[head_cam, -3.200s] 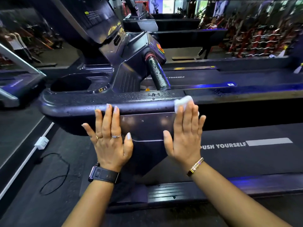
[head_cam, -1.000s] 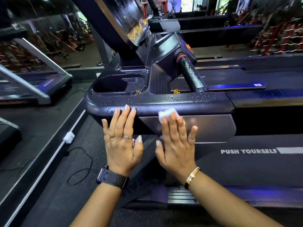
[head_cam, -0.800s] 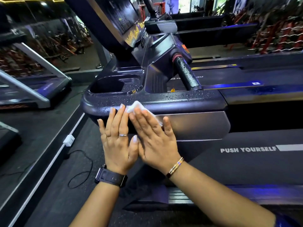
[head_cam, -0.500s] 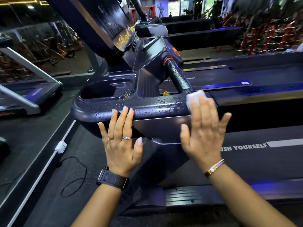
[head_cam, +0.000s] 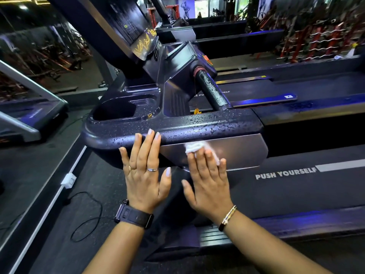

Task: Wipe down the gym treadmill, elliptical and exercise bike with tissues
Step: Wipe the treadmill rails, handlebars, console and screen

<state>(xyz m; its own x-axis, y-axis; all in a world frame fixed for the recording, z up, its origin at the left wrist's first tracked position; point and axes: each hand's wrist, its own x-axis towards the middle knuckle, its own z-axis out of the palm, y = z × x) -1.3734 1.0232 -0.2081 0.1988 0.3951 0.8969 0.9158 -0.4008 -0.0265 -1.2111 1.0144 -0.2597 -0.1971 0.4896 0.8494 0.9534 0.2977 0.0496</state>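
A dark treadmill fills the view, its side rail (head_cam: pixel 177 127) beaded with water drops above a silver side panel (head_cam: pixel 241 151). My right hand (head_cam: pixel 205 180) lies flat with straight fingers and presses a crumpled white tissue (head_cam: pixel 194 147) against the silver panel, near its left part. My left hand (head_cam: pixel 144 171) rests flat on the rail's dark outer face just left of the panel, fingers straight, holding nothing. A wet black handlebar (head_cam: pixel 212 91) rises from the rail toward the console (head_cam: pixel 138 36).
The belt (head_cam: pixel 296 190) marked PUSH YOURSELF runs off to the right. A cup holder recess (head_cam: pixel 116 109) sits in the rail's left end. A black cable (head_cam: pixel 87 216) and a white wall socket (head_cam: pixel 68 180) lie on the floor left. Another treadmill (head_cam: pixel 29 119) stands at far left.
My right hand has slid the tissue leftward along the silver panel from its right end, after earlier back-and-forth strokes. My left hand has stayed flat on the rail.
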